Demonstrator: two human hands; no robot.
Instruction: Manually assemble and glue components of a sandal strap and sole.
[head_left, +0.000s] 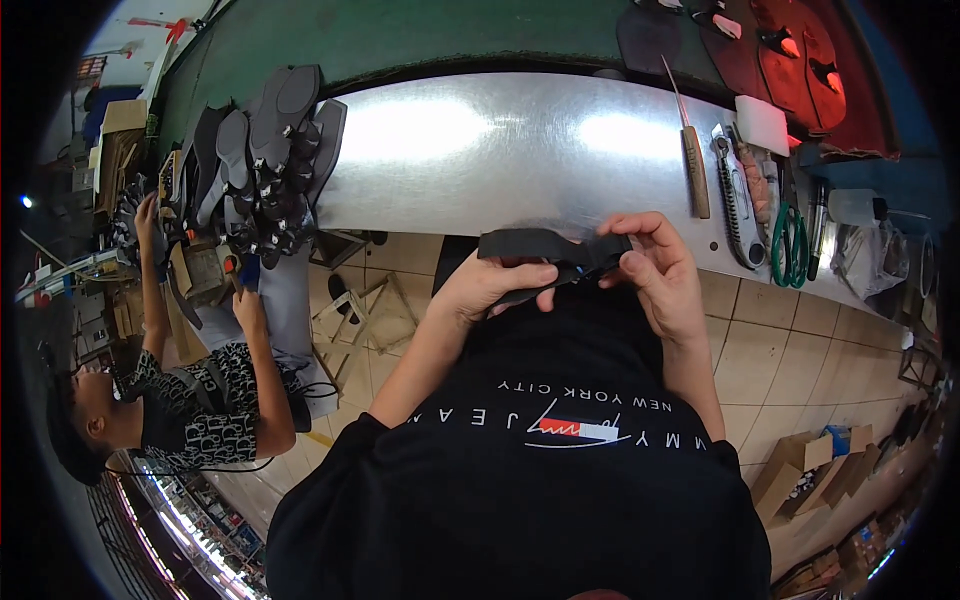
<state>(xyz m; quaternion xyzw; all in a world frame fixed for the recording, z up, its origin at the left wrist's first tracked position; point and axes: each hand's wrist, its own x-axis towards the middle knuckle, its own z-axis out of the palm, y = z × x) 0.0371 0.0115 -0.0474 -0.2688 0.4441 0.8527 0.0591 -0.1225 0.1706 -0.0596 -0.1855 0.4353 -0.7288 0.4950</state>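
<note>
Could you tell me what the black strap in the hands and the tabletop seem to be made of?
The black strap looks like matte leather or synthetic; it bends between the left hand and right hand. The tabletop looks like brushed sheet metal with glare patches.

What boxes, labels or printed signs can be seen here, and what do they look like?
Cardboard boxes: brown, open, on the tiled floor at lower right.
Shirt print: white lettering with a small red, white and blue flag patch on the black shirt.
No screens visible.
</note>
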